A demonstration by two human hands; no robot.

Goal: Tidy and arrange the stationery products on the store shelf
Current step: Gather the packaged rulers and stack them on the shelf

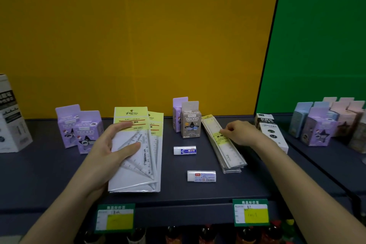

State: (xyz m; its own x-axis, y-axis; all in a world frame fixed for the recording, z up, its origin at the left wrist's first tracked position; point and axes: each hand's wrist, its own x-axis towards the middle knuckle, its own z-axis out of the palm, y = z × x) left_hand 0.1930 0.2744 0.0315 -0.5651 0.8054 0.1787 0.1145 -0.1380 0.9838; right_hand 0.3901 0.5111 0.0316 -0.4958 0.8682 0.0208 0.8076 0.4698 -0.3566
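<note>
The shelf (pixel 49 174) is a flat, dark grey-blue surface. It is backed by a yellow panel (pixel 138 35), with a green panel (pixel 320 45) at the upper right of the frame. Two green price tags (pixel 114 218) with yellow inserts are fixed to the front edge.

Purple boxes (pixel 79 128) stand at the left rear. A grey box (pixel 190 123) stands at centre rear, with another purple one close behind it. White boxes (pixel 273 134) are noted at the right rear, pastel boxes (pixel 324 123) on the adjoining shelf at far right, and a white carton (pixel 11 121) at the left edge of the frame.

The set square packs (pixel 138 164) lie flat left of centre. They are clear sleeves with yellow headers over white card, fanned slightly so that a second header shows to the right of the first. The ruler stack (pixel 227 148) lies right of centre, running diagonally from the rear toward the front right. The rulers are clear, with yellow labels, and their lower ends are unevenly aligned. Between these two groups lie two white erasers in printed sleeves: the upper eraser (pixel 184 150) and the lower eraser (pixel 201 176), well apart from each other.

The left hand (pixel 111 144) rests on the top set square pack. Its fingers are extended together onto the yellow header and its thumb is spread wide, pressing on the clear triangle. The right hand (pixel 241 132) is at the right side of the ruler stack, its fingers curled, with thumb and fingertips pinching the edge of the topmost ruler near its yellow label.
</note>
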